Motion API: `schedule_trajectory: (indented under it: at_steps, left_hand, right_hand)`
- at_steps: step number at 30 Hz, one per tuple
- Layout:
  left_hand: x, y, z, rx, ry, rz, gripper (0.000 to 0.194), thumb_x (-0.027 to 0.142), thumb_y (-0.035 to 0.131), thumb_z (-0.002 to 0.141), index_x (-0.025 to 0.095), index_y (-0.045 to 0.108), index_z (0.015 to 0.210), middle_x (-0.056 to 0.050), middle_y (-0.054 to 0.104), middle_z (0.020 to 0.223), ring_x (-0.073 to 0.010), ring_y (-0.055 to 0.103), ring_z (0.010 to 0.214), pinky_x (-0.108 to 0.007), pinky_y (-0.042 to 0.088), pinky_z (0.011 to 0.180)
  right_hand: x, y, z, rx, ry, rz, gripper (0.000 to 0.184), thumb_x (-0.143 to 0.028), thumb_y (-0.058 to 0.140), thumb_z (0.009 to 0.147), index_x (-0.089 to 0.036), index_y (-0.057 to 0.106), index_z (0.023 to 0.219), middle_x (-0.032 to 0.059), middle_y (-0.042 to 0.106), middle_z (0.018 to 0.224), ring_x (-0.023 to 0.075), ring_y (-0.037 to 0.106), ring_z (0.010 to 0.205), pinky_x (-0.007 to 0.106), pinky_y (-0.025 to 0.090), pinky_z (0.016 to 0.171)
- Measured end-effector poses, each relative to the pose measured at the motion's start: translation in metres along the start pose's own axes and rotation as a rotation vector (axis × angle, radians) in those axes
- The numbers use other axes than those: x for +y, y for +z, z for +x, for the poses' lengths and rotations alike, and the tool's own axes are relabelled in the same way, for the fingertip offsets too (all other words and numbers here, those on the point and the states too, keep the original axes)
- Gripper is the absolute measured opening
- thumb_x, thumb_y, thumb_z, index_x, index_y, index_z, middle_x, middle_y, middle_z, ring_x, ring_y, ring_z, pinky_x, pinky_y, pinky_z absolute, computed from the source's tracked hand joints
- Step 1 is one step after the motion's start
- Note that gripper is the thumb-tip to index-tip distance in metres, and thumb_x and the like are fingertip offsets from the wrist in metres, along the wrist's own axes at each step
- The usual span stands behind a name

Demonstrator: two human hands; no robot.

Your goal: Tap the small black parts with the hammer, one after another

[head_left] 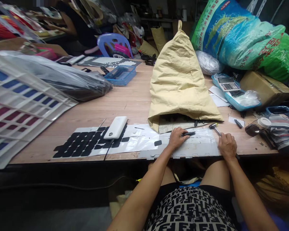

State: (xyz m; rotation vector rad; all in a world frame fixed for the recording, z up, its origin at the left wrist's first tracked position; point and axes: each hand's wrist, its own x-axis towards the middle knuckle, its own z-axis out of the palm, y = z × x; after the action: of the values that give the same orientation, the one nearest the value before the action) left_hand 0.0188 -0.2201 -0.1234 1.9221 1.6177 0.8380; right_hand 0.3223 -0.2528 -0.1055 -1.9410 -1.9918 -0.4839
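Note:
My left hand (176, 138) pinches a small, dark, elongated piece (189, 133) just above the work surface. Its exact kind is too small to make out. Closed around a handle, my right hand (227, 146) holds a small hammer (216, 129), its head pointing away from me to the left. Beneath both hands lies a pale, worn sheet or board (195, 150) at the table's front edge. A tan cloth bag (180, 80) stands just beyond my hands, its open mouth towards me and some small dark pieces (196, 123) at the opening.
On the left, a white power bank (116, 127) with a cable rests on white sheets beside rows of black patches (79, 142). A white plastic crate (26, 118) leans farther left. A calculator (227, 84) and a sunglasses lens (252, 129) are right. Behind sits another person (74, 25).

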Motion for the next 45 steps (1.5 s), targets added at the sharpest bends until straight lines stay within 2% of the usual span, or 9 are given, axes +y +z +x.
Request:
schedule_trajectory:
  at_steps: [3,6,10,15,21,26,32,38,45]
  left_hand:
    - [0.0,-0.001,0.002,-0.001,-0.022,-0.028,0.019,0.031,0.079,0.082,0.024,0.077,0.1,-0.003,0.068,0.095,-0.0219,0.058,0.097,-0.036,0.045,0.091]
    - [0.001,-0.002,0.002,-0.005,-0.044,-0.039,0.016,0.031,0.08,0.082,0.024,0.077,0.096,-0.002,0.068,0.094,-0.0222,0.058,0.097,-0.037,0.045,0.091]
    - [0.003,-0.002,0.003,-0.007,-0.071,-0.05,0.015,0.03,0.081,0.081,0.025,0.077,0.095,-0.002,0.068,0.094,-0.0225,0.059,0.099,-0.038,0.044,0.093]
    - [0.004,-0.002,0.004,0.0,-0.094,-0.053,0.013,0.029,0.082,0.08,0.026,0.079,0.092,-0.001,0.067,0.092,-0.0211,0.057,0.097,-0.036,0.043,0.091]
    - [0.004,-0.002,0.005,-0.006,-0.095,-0.065,0.007,0.03,0.08,0.082,0.028,0.08,0.089,0.0,0.066,0.091,-0.0195,0.055,0.093,-0.035,0.042,0.089]
    - [0.004,-0.002,0.005,-0.014,-0.094,-0.063,0.013,0.03,0.082,0.081,0.03,0.081,0.094,0.0,0.067,0.093,-0.0207,0.055,0.097,-0.037,0.042,0.091]
    - [0.005,-0.002,0.005,-0.003,-0.099,-0.066,0.011,0.029,0.083,0.079,0.03,0.081,0.09,0.0,0.066,0.09,-0.0208,0.056,0.095,-0.037,0.043,0.09]
    - [0.003,-0.001,0.004,0.006,-0.08,-0.089,0.014,0.029,0.082,0.08,0.03,0.081,0.093,-0.001,0.068,0.093,-0.0214,0.058,0.099,-0.038,0.044,0.094]
    - [0.003,0.0,0.004,0.01,-0.078,-0.078,0.015,0.029,0.082,0.08,0.027,0.081,0.095,-0.001,0.069,0.093,-0.0218,0.058,0.099,-0.038,0.044,0.093]
  right_hand:
    - [-0.007,-0.006,-0.002,-0.008,0.042,0.151,0.031,-0.026,0.047,0.097,-0.017,0.072,0.111,0.0101,0.063,0.091,0.0233,0.051,0.085,0.034,0.039,0.074]
    - [-0.032,-0.016,-0.01,0.002,0.083,0.42,0.033,-0.031,0.045,0.1,-0.019,0.071,0.116,0.0098,0.066,0.097,0.0225,0.058,0.089,0.033,0.046,0.078]
    - [-0.076,-0.031,-0.022,-0.093,-0.033,0.756,0.034,-0.033,0.045,0.102,-0.022,0.069,0.123,0.0085,0.07,0.104,0.0213,0.065,0.099,0.034,0.053,0.09]
    - [-0.103,-0.034,-0.028,-0.187,-0.141,0.844,0.04,-0.029,0.042,0.103,-0.024,0.063,0.136,0.0079,0.069,0.105,0.0203,0.067,0.099,0.034,0.055,0.092]
    - [-0.103,-0.031,-0.026,-0.233,-0.175,0.773,0.041,-0.027,0.041,0.103,-0.027,0.064,0.137,0.0057,0.065,0.093,0.0192,0.065,0.087,0.032,0.056,0.083]
    - [-0.103,-0.034,-0.023,-0.175,-0.161,0.8,0.041,-0.027,0.041,0.103,-0.028,0.063,0.138,0.0063,0.066,0.098,0.0196,0.066,0.092,0.033,0.056,0.086]
    - [-0.104,-0.033,-0.024,-0.216,-0.172,0.768,0.04,-0.026,0.043,0.102,-0.026,0.066,0.135,0.0056,0.064,0.092,0.0198,0.065,0.087,0.032,0.055,0.083]
    - [-0.096,-0.039,-0.024,-0.175,-0.127,0.786,0.04,-0.027,0.042,0.103,-0.026,0.064,0.136,0.0066,0.066,0.099,0.0198,0.066,0.094,0.033,0.054,0.089]
    - [-0.083,-0.032,-0.022,-0.17,-0.116,0.763,0.037,-0.027,0.046,0.102,-0.022,0.068,0.131,0.0068,0.068,0.098,0.0193,0.066,0.091,0.033,0.054,0.087]
